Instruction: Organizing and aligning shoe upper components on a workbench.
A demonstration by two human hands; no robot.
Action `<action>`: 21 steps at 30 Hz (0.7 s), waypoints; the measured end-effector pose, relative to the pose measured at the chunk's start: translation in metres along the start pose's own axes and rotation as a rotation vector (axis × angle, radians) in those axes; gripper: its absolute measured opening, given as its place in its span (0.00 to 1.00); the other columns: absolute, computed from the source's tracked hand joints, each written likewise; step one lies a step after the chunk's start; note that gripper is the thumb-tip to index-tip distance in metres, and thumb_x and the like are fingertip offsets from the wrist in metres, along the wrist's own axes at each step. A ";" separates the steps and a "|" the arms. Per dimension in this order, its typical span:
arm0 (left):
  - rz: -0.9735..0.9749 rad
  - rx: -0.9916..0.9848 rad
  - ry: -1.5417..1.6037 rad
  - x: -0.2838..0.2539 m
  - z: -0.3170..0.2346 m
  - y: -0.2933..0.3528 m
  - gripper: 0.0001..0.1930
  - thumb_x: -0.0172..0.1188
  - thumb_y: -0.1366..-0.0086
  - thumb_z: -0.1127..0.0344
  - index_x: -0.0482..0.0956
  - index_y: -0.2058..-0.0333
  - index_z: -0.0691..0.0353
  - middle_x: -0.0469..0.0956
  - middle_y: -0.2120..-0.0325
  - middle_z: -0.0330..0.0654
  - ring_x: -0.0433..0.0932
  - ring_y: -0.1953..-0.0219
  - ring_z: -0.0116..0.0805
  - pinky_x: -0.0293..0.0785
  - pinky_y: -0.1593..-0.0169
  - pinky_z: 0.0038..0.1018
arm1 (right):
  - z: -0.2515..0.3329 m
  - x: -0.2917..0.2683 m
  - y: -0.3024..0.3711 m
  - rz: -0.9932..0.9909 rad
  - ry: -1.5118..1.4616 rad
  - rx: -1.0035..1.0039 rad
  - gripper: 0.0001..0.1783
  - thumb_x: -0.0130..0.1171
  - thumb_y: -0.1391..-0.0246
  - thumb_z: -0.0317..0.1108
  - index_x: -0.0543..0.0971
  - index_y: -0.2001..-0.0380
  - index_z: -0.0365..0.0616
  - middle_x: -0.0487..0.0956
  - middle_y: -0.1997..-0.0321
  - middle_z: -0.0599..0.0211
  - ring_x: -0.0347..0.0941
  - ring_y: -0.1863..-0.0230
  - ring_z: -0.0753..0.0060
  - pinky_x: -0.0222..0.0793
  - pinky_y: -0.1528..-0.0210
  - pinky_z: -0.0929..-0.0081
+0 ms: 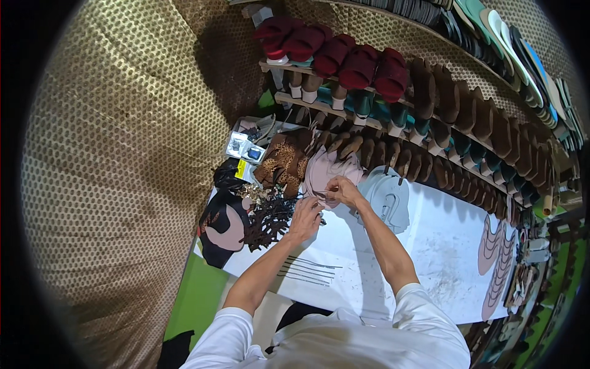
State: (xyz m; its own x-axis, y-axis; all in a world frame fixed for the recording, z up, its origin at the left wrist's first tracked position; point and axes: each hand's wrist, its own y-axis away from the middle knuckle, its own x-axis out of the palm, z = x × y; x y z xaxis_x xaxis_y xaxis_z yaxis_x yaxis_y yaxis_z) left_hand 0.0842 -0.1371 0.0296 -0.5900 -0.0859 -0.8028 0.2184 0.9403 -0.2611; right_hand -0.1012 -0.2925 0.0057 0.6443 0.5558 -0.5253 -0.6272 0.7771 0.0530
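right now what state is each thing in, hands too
left hand, grip curled beside the pink pieces; too small to tell what it holds
right hand, grip bent over the pink pieces; same doubt
pink pieces, piled loosely
grey pieces, stacked, overlapping
dark strips, laid out roughly parallel
dark brown scraps, heaped in a tangle
red slippers, lined up on the rack

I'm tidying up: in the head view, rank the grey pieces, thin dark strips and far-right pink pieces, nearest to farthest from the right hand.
1. Grey pieces: just right of the right hand.
2. Thin dark strips: below, slightly left.
3. Far-right pink pieces: lower right.
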 end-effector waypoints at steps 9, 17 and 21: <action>-0.011 0.007 -0.026 -0.008 -0.001 -0.004 0.19 0.62 0.41 0.72 0.82 0.49 0.62 0.70 0.39 0.56 0.66 0.34 0.56 0.58 0.30 0.54 | 0.025 -0.008 0.003 0.017 0.002 0.111 0.12 0.76 0.55 0.30 0.87 0.65 0.39 0.85 0.68 0.61 0.82 0.64 0.64 0.77 0.59 0.68; 0.020 -0.038 -0.028 -0.001 0.004 -0.006 0.21 0.62 0.39 0.72 0.80 0.46 0.59 0.67 0.35 0.54 0.62 0.30 0.57 0.54 0.28 0.57 | 0.010 -0.013 -0.001 0.045 -0.132 0.187 0.08 0.75 0.50 0.32 0.88 0.67 0.41 0.87 0.71 0.67 0.82 0.69 0.75 0.76 0.63 0.73; 0.032 -0.051 -0.046 -0.002 0.004 -0.006 0.21 0.62 0.40 0.72 0.80 0.46 0.59 0.66 0.35 0.54 0.62 0.30 0.56 0.52 0.27 0.59 | 0.016 -0.015 -0.002 0.097 -0.085 0.173 0.10 0.76 0.51 0.34 0.88 0.69 0.40 0.85 0.76 0.69 0.79 0.73 0.76 0.76 0.65 0.74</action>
State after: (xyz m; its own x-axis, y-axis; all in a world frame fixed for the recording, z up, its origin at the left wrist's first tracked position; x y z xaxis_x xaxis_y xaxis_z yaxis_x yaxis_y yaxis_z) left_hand 0.0877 -0.1435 0.0306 -0.5466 -0.0691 -0.8345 0.1963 0.9582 -0.2079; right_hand -0.1029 -0.2979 0.0268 0.6240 0.6475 -0.4374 -0.6081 0.7540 0.2484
